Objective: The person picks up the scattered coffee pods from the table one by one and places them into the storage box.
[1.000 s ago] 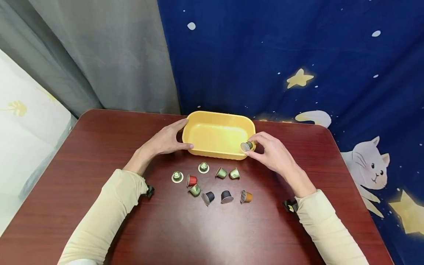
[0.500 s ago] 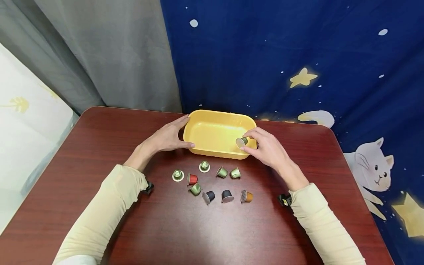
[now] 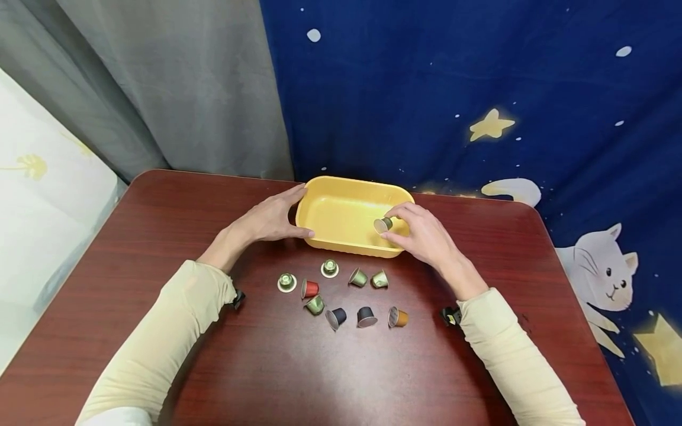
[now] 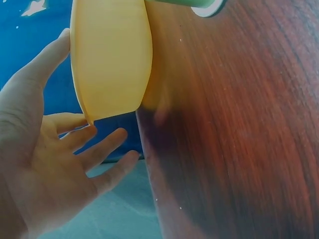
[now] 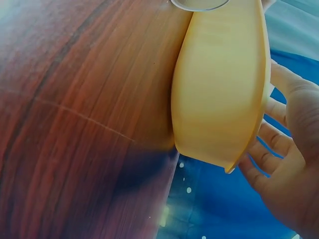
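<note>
Right hand (image 3: 424,235) pinches capsule (image 3: 387,223), axis crosswise, lid (image 3: 379,226) leftward; left hand (image 3: 270,220) spread against tray (image 3: 341,213).

No text, brand, number or sign can be read in any view. Faint dark marks show on the lid of the orange capsule (image 3: 398,318) on the counter (image 3: 298,367), too small to make out as letters or figures. The pale lid of the green capsule (image 3: 382,225) in the right hand (image 3: 423,235) is likewise too small to tell whether it bears print.
</note>
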`<control>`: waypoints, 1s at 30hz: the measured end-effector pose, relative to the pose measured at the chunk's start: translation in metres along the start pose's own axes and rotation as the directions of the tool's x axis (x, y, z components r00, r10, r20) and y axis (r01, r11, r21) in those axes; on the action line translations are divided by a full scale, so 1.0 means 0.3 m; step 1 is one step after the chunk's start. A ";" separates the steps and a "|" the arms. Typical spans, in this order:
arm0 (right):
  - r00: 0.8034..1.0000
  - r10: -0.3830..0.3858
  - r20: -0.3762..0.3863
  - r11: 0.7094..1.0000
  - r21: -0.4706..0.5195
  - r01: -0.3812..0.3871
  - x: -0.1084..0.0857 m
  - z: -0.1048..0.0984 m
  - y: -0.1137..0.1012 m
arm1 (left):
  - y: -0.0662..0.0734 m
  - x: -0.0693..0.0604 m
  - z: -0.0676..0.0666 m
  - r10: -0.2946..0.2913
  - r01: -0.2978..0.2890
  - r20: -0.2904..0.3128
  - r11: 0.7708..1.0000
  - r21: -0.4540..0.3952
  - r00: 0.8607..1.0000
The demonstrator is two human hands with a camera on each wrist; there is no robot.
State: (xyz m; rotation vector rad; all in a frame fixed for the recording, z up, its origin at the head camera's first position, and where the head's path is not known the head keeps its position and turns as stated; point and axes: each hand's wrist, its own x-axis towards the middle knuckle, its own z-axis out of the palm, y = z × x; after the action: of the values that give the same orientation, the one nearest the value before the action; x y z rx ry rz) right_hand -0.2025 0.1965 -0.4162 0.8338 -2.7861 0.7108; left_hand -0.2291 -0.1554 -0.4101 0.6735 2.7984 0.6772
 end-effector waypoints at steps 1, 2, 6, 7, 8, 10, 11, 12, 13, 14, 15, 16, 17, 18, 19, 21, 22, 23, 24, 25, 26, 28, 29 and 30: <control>1.000 -0.003 0.001 1.000 0.000 0.003 0.005 0.002 -0.002 | -0.001 -0.001 -0.001 0.001 -0.001 -0.002 1.000 -0.001 1.000; 1.000 -0.006 0.001 1.000 -0.001 0.006 0.009 0.004 -0.003 | -0.002 -0.002 -0.001 0.004 -0.004 -0.002 1.000 -0.004 1.000; 1.000 -0.029 -0.013 1.000 0.008 0.029 0.027 0.010 -0.007 | -0.008 0.003 0.002 0.017 -0.017 0.001 1.000 -0.005 1.000; 0.999 -0.035 -0.017 0.999 0.011 0.035 0.031 0.011 -0.007 | -0.009 0.005 0.004 0.019 -0.019 0.001 1.000 -0.005 1.000; 0.999 -0.039 -0.021 0.999 0.014 0.039 0.035 0.012 -0.008 | -0.010 0.007 0.006 0.024 -0.024 0.001 1.000 -0.006 1.000; 0.999 -0.046 -0.024 0.999 0.020 0.047 0.043 0.015 -0.007 | -0.012 0.009 0.008 0.032 -0.032 -0.005 0.999 -0.012 0.999; 0.999 -0.048 -0.023 0.999 0.021 0.048 0.047 0.016 -0.008 | -0.012 0.009 0.009 0.036 -0.036 -0.008 0.999 -0.015 0.999; 0.998 -0.051 -0.022 0.998 0.020 0.051 0.051 0.017 -0.008 | -0.014 0.009 0.011 0.039 -0.039 -0.011 0.999 -0.020 0.999; 0.998 -0.052 -0.020 0.998 0.017 0.053 0.056 0.019 -0.008 | -0.015 0.008 0.012 0.037 -0.038 -0.013 0.999 -0.020 0.999; 0.998 -0.054 -0.019 0.998 0.015 0.055 0.061 0.020 -0.008 | -0.016 0.008 0.012 0.038 -0.039 -0.016 0.999 -0.025 0.999; 0.998 -0.058 -0.018 0.998 0.012 0.058 0.065 0.022 -0.008 | -0.017 0.007 0.013 0.035 -0.036 -0.018 0.999 -0.027 0.999; 0.998 -0.061 -0.017 0.998 0.010 0.061 0.070 0.023 -0.009 | -0.018 0.005 0.013 0.033 -0.034 -0.018 0.999 -0.030 0.999; 0.998 -0.063 -0.017 0.998 0.006 0.064 0.075 0.024 -0.011 | -0.019 0.005 0.013 0.032 -0.033 -0.018 0.999 -0.033 0.999; 0.998 -0.065 -0.018 0.998 0.002 0.065 0.079 0.025 -0.011 | -0.020 0.004 0.014 0.030 -0.030 -0.020 0.999 -0.037 0.999; 0.998 -0.066 -0.018 0.998 -0.001 0.066 0.083 0.026 -0.012 | -0.020 0.003 0.014 0.026 -0.027 -0.020 0.999 -0.038 0.999; 0.997 -0.069 -0.018 0.998 -0.004 0.069 0.090 0.027 -0.013 | -0.021 0.001 0.016 0.024 -0.025 -0.019 0.999 -0.043 1.000; 0.997 -0.069 -0.017 0.998 -0.006 0.069 0.093 0.028 -0.014 | -0.021 0.001 0.017 0.025 -0.026 -0.019 0.999 -0.046 0.999; 0.997 -0.069 -0.016 0.998 -0.009 0.069 0.095 0.029 -0.014 | -0.022 0.001 0.018 0.025 -0.026 -0.020 0.999 -0.047 0.999; 0.997 -0.069 -0.014 0.998 -0.011 0.069 0.098 0.030 -0.014 | -0.022 0.000 0.020 0.025 -0.026 -0.020 0.999 -0.047 0.999; 0.998 -0.069 -0.011 0.998 -0.014 0.069 0.100 0.031 -0.014 | -0.021 0.000 0.020 0.027 -0.028 -0.020 0.998 -0.047 0.999; 0.998 -0.069 -0.007 0.997 -0.016 0.069 0.102 0.031 -0.014 | -0.021 0.000 0.022 0.028 -0.029 -0.021 0.998 -0.047 0.999; 0.998 -0.068 0.000 0.997 -0.022 0.068 0.107 0.034 -0.014 | -0.020 0.000 0.023 0.030 -0.031 -0.025 0.998 -0.047 0.999; 0.998 -0.068 0.005 0.997 -0.023 0.068 0.109 0.035 -0.014 | -0.019 0.000 0.024 0.027 -0.028 -0.026 0.999 -0.044 0.999; 0.998 -0.068 0.008 0.997 -0.027 0.069 0.112 0.037 -0.014 | -0.017 0.000 0.024 0.026 -0.028 -0.028 0.999 -0.044 0.999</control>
State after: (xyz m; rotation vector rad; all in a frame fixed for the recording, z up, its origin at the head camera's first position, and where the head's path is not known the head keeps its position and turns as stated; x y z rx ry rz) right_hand -0.2283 0.1720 -0.4152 0.9236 -2.7525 0.6578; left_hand -0.2290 -0.1567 -0.4189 0.7002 2.7944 0.7572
